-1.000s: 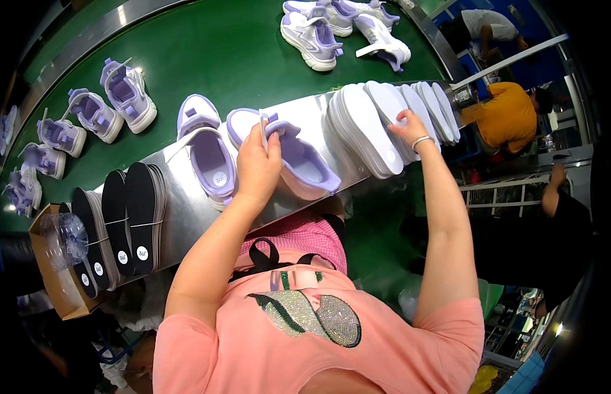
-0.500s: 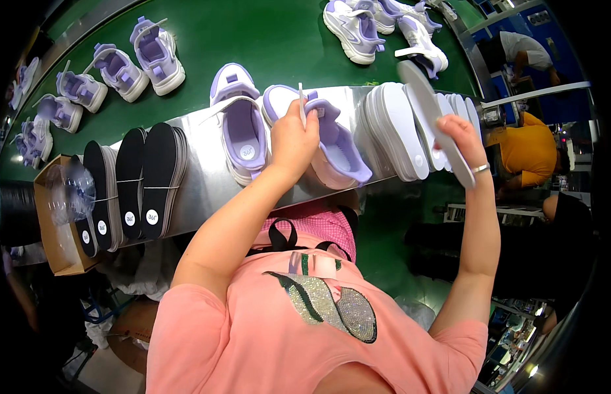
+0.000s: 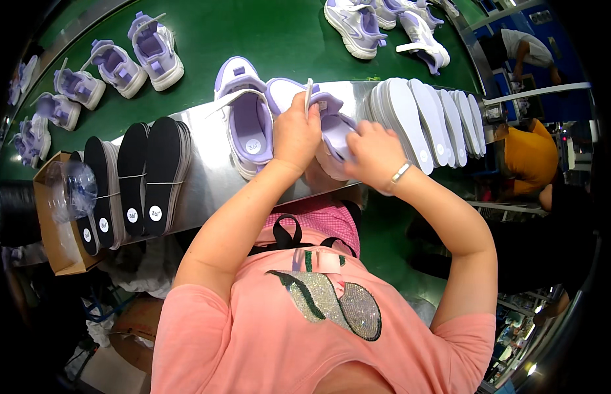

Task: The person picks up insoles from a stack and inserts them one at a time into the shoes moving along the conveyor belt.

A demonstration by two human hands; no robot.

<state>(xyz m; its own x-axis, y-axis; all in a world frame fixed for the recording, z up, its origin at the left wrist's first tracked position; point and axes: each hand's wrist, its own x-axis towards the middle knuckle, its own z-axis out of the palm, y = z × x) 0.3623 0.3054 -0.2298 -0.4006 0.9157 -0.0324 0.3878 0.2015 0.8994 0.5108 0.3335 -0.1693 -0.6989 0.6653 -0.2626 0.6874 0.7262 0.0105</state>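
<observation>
A lavender and white sneaker (image 3: pixel 281 94) lies on the metal shelf in front of me. My left hand (image 3: pixel 297 134) is closed on its raised tongue and strap, pulling the opening wide. My right hand (image 3: pixel 378 154) is at the heel side of that opening, fingers curled over a pale insole (image 3: pixel 337 136) that is partly inside the shoe. Most of the insole is hidden by the hand, and the fingers are slightly blurred. Close by on the left stands the matching sneaker (image 3: pixel 238 69), its inside showing a round white label at the heel.
White insoles (image 3: pixel 399 125) stand in stacks to the right. Bundled black insoles (image 3: pixel 162 171) and a cardboard box (image 3: pixel 59 243) with clear plastic are at the left. More sneakers (image 3: pixel 154 52) stand on the green surface (image 3: pixel 246 33) beyond the metal shelf (image 3: pixel 204 157). Other people work at far right.
My right hand has swung left from beside the white insole stacks to the sneaker's opening, bringing the insole into it. My left hand keeps its hold on the tongue.
</observation>
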